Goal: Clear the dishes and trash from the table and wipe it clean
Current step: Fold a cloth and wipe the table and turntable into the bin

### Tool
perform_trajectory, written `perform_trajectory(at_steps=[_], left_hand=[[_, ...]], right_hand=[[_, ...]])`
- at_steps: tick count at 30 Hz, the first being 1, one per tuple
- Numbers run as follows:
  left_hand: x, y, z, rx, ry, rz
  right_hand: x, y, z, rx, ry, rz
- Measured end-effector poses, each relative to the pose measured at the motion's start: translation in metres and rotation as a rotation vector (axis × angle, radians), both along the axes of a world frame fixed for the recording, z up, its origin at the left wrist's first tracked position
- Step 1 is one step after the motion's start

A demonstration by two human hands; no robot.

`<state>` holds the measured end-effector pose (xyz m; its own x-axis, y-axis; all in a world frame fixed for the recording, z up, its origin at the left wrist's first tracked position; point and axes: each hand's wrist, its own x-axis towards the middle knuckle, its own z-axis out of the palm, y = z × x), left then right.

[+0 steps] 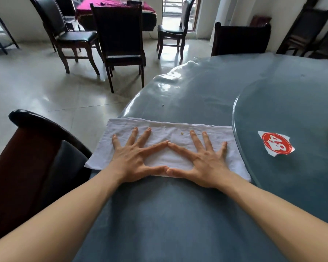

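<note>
Wiping step, by the look of it: white cloth point(167, 146) flat on the blue table point(197, 91), near its edge. Left hand point(134, 161) and right hand point(203, 163) spread, palms down on cloth, thumbs and forefingers touching. Next: a firm push across. Crumb point(182, 133) on cloth; speck point(162, 105) beyond it. Right of cloth, torn red label point(275, 143); object at frame edge cut off.

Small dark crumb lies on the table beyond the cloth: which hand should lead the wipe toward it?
Probably left. The left hand lies flat on the white cloth almost below the crumb; the right hand sits nearer the glass turntable.
</note>
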<state>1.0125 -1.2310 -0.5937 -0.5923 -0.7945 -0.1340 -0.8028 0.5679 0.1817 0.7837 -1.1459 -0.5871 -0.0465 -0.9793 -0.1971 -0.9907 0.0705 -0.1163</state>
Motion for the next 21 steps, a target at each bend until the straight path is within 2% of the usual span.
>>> perform_trajectory(at_steps=[12, 21], left_hand=[[-0.021, -0.149, -0.002, -0.009, 0.029, -0.178], [-0.041, -0.225, -0.006, -0.03, 0.046, -0.371]], right_hand=[[0.003, -0.11, 0.003, 0.022, 0.001, -0.222], [0.008, -0.154, 0.004, 0.018, -0.015, -0.433]])
